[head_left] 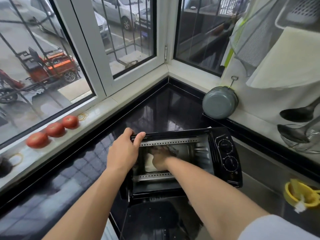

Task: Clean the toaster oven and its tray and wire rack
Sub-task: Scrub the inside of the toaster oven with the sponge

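Small black metal toaster oven (181,161) is sitting on the glossy black stone countertop (69,170), door open toward 6 o'clock, two control knobs at its 3 o'clock side. Left hand (123,151) is gripping the oven's top front edge at 9 o'clock, fingers curled over. Right hand (160,157) is reaching inside the cavity, pressing a pale cloth (149,164); its grasp cannot be determined. Three red tomatoes (54,129) are lying on the white windowsill (107,108) at 10 o'clock.

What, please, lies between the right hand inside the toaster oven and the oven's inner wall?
In the head view, a pale cloth lies between the right hand and the inside of the toaster oven, partly hidden by the hand.
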